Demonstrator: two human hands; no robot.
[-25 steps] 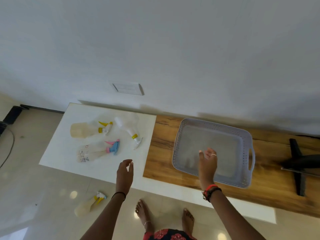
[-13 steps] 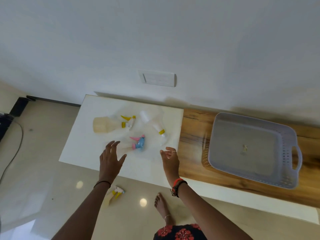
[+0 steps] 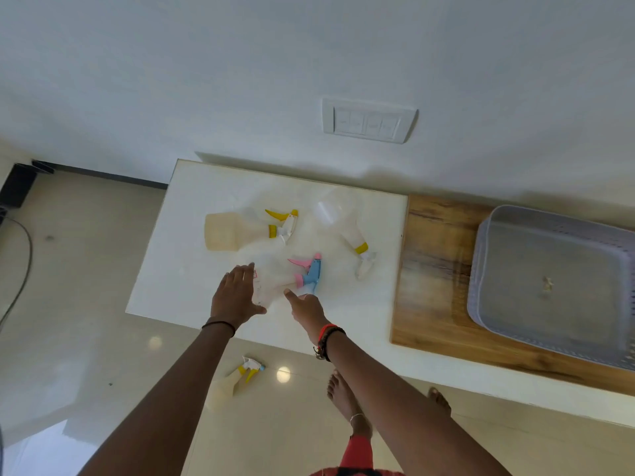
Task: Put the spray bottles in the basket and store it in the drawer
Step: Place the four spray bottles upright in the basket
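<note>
Three spray bottles lie on the white table top (image 3: 178,269). One with a yellow trigger (image 3: 240,231) lies at the back left. A clear one with a yellow collar (image 3: 347,228) lies at the back right. The nearest, with a pink and blue trigger (image 3: 302,274), has my left hand (image 3: 235,297) spread over its clear body. My right hand (image 3: 305,309) points a finger toward its nozzle, touching or nearly so. Neither hand has closed on it. A grey perforated basket (image 3: 481,269) stands empty on the wooden top at the right.
A fourth spray bottle (image 3: 230,383) lies on the tiled floor below the table's front edge, near my bare feet (image 3: 343,403). A switch plate (image 3: 369,120) is on the white wall behind. A black box and a cable sit on the floor at far left.
Both hands moved forward to the pink and blue bottle; the left hand now covers its body. The view shifted left, pushing the basket to the right edge.
</note>
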